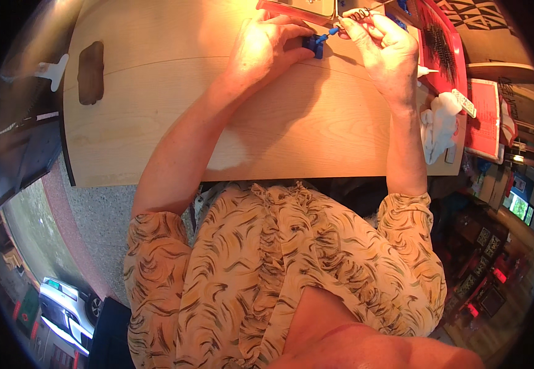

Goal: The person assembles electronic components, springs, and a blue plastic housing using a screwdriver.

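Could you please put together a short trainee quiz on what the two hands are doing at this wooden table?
1. True or false: the left hand rests on a small dark blue block.
2. Which hand holds the thin blue-tipped tool? A left, B right.
3. What lies crumpled near the wooden table's right edge?

Key: 1 true. 2 B, the right hand. 3 a white cloth.

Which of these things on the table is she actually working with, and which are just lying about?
In use:
- small blue block, under the left hand
- thin blue-tipped tool, held in the right hand

Lying about:
- white crumpled cloth
- red tray of small dark parts
- red booklet
- dark patch on the wooden table
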### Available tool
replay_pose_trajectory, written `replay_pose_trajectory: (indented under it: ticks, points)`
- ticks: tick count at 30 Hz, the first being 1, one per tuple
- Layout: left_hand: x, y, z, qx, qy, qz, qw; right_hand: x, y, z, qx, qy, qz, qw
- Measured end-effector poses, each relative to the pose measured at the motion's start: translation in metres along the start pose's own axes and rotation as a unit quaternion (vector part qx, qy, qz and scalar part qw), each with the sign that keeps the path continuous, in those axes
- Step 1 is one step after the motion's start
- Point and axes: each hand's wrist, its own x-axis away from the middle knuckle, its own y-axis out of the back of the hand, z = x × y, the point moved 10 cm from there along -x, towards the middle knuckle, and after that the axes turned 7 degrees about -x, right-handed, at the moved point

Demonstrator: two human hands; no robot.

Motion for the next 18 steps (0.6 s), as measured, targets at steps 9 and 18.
replay_pose_trajectory:
  ticks: [9, 18]
  points:
    - [0.002, 0.001, 0.002, 0.135, 0.060, 0.025, 0.989, 0.006, -0.002, 0.011, 0.079, 0.026, -0.030, 0.996]
    - [0.002, 0.001, 0.004, 0.085, 0.024, -0.013, 0.996, 0.007, -0.006, 0.029, 0.009, 0.022, -0.060, 0.998]
